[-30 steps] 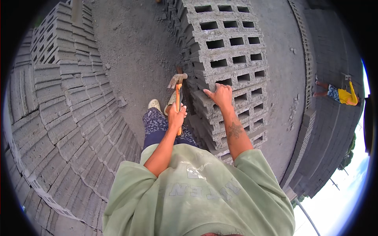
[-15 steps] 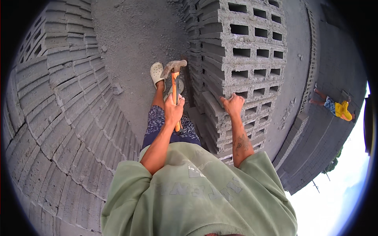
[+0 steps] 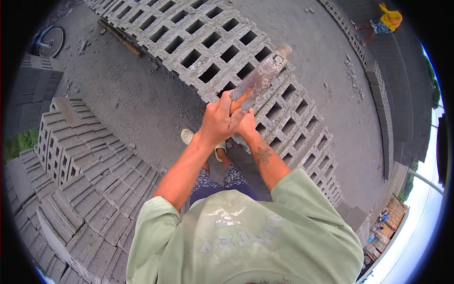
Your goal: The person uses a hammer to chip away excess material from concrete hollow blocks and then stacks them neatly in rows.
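My left hand (image 3: pixel 216 117) is closed round the orange handle of a claw hammer (image 3: pixel 265 71). The hammer's rusty, worn head is raised and looms large over the stack of grey hollow concrete blocks (image 3: pixel 222 21). Behind it, my right hand (image 3: pixel 248 125) is beside the edge of that stack, low and close to my left hand. Its fingers are mostly hidden by the hammer and my left hand, so I cannot see whether it grips a block. Rows of dark rectangular holes show along the top of the stack.
More grey blocks are stacked at the left (image 3: pixel 94 189). My feet in pale clogs (image 3: pixel 187 136) stand on gritty ground between the stacks. A wheel (image 3: pixel 51 41) shows at the far left. Beyond the right-hand ground, a person in a yellow top (image 3: pixel 390 19) is near a low block row.
My view has swung, and the block stack now crosses it diagonally. The hammer has risen toward me and over the stack, and my left hand has come close to my right.
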A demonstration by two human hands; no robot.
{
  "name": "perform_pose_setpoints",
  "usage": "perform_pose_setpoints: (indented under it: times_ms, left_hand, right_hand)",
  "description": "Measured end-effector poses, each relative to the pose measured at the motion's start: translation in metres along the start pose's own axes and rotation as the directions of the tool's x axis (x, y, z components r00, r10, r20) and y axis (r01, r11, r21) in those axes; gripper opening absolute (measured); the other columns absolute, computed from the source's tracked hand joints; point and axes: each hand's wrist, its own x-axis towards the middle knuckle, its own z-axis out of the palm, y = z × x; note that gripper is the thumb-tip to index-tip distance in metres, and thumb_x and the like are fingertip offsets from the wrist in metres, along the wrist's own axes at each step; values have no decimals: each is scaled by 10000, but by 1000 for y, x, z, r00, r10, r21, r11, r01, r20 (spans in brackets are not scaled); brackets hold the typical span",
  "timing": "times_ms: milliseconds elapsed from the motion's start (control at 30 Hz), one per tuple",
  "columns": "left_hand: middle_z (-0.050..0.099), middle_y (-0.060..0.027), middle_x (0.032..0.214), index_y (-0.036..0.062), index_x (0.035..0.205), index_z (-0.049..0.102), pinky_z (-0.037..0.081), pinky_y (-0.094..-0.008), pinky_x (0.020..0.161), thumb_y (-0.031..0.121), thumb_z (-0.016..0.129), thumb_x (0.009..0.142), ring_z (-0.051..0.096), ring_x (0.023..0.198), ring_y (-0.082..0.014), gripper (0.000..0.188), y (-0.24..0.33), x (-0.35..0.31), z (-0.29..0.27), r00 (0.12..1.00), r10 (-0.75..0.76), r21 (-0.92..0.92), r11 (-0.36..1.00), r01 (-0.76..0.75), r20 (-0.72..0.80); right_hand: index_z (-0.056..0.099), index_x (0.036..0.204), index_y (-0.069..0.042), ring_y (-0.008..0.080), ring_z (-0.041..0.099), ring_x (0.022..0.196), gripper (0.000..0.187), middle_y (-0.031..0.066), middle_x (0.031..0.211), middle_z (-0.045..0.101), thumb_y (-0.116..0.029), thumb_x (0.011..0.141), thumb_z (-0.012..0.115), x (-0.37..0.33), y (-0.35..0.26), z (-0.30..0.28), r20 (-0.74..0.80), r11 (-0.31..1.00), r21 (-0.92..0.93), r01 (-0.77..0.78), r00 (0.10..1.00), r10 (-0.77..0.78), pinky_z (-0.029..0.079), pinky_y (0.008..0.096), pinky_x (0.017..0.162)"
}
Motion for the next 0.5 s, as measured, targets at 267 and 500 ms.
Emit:
perform_pose_setpoints:
  times_ms: [267, 500]
  left_hand:
    - [599, -235, 714, 28, 921, 465, 442, -485, 587, 299, 532, 910, 585, 716, -465, 279, -88, -62, 9, 695, -694, 684, 600, 415, 187]
    - [561, -213, 614, 10, 872, 462, 426, -450, 492, 273, 571, 898, 568, 591, -440, 286, 2, 33, 35, 988, -137, 186, 975, 121, 71]
  right_hand:
    - [627, 735, -41, 228, 633, 667, 265, 119, 653, 642, -286, 655, 691, -6, -21, -6, 55, 999, -53, 11, 998, -8, 362, 322, 874]
    - [613, 716, -35, 237, 618, 651, 249, 115, 640, 627, -261, 643, 686, -7, -11, -8, 15, 998, -33, -48, 999, 49, 362, 327, 870]
